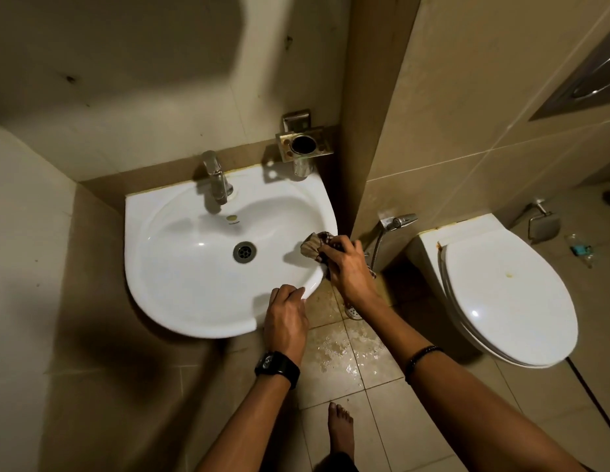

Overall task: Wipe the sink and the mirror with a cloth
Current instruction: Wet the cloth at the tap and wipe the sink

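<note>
Our right hand (344, 264) gripped the bunched brown checked cloth (311, 248) on the right rim of the white oval ceramic sink (181, 301); our left hand (286, 318) clutched its front rim. On the wet floor tiles (344, 356), we judged our bare foot (341, 427) might slip.

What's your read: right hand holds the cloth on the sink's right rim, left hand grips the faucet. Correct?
Not quite. The left hand is not on the faucet; it holds the front rim of the sink. The rest stands: the right hand holds the cloth on the sink's right rim. The head view shows it.
</note>
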